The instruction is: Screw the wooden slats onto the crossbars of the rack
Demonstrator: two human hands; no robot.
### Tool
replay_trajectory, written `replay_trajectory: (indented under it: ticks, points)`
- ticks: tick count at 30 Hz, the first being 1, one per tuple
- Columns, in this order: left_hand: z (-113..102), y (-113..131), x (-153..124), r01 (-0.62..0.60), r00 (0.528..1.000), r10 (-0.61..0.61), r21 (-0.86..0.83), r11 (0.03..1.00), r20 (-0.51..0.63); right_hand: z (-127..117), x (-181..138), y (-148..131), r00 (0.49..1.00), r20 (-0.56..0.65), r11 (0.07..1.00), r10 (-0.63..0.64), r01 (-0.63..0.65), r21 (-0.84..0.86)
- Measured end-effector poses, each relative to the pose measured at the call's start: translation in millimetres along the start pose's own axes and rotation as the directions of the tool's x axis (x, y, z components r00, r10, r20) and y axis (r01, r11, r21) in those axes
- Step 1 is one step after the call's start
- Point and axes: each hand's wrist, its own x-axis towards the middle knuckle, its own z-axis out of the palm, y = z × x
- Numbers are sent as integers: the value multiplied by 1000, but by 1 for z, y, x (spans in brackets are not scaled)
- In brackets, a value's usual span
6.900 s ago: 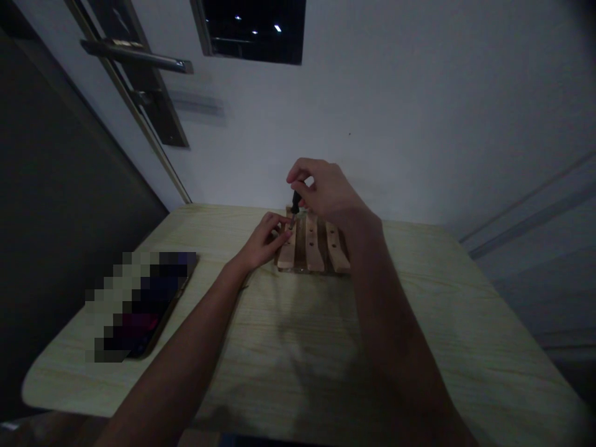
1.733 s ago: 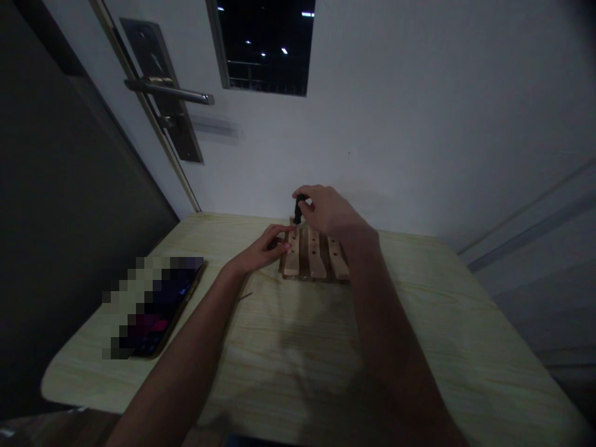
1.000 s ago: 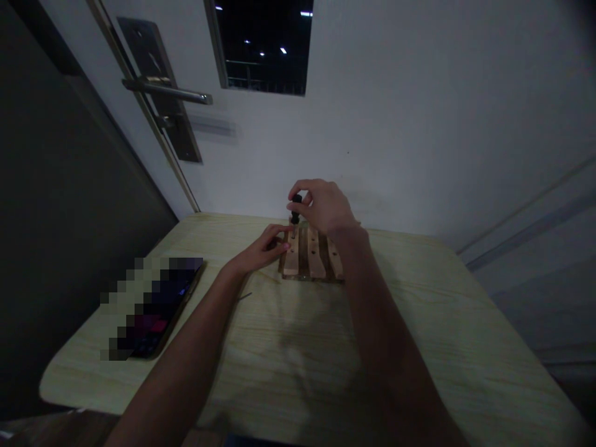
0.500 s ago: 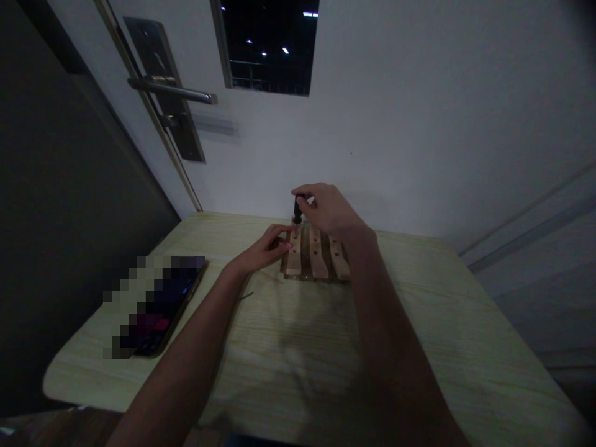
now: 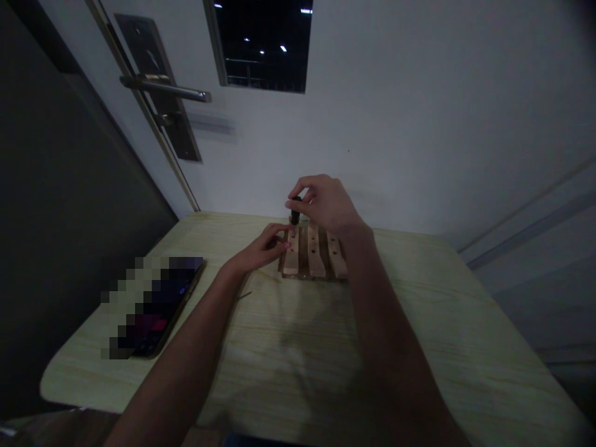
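My right hand (image 5: pixel 328 202) pinches the top of a short black-handled screwdriver (image 5: pixel 295 215) between thumb and fingers. The screwdriver stands nearly upright, its lower end at the far part of the leftmost pale wooden piece (image 5: pixel 292 264). Thumb and forefinger of my left hand (image 5: pixel 261 249) are on that same piece, close to the screwdriver's lower end. A middle wooden piece (image 5: pixel 316 263) and a right wooden piece (image 5: pixel 336 256) lie beside it, with dark holes in them. All three rest on a brown base (image 5: pixel 304 256). My right wrist covers part of its right side.
The pale wood-grain table (image 5: pixel 261 366) meets a white door with a metal handle (image 5: pixel 172 90) at its back edge. A phone (image 5: pixel 161 310), partly pixelated, lies at the left. A thin metal rod (image 5: pixel 244 295) rests beside my left forearm.
My right fingers have shifted around the screwdriver's handle, and the hand sits slightly higher with its thumb more stretched out. My left hand keeps its place. The whole view has moved a little.
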Motion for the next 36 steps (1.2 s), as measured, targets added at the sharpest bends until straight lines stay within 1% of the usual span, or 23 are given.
replay_trajectory:
  ticks: [4, 7, 16, 22, 26, 32, 36]
  points:
    - [0, -1, 0, -15, 1000, 14, 11, 1000, 6, 3, 3, 1, 998, -48, 999, -38, 39, 6]
    - [0, -1, -1, -14, 1000, 14, 7, 1000, -1, 5, 4, 0, 995, -55, 996, -84, 86, 25]
    - [-1, -7, 0, 19, 1000, -19, 18, 1000, 24, 4, 2, -2, 992, 38, 989, -122, 119, 86]
    - [-2, -6, 0, -18, 1000, 18, 22, 1000, 22, -1, 0, -5, 992, 72, 993, -106, 101, 59]
    - [-2, -4, -1, -1, 1000, 2, -4, 1000, 22, -1, 1, -4, 992, 51, 993, -113, 111, 46]
    - [-1, -1, -1, 31, 999, -30, -70, 997, 26, 6, 3, -1, 999, -2, 999, -42, 42, -5]
    - [-2, -4, -2, 30, 998, -26, -78, 996, 49, 5, 1, -2, 999, -2, 999, -52, 52, -1]
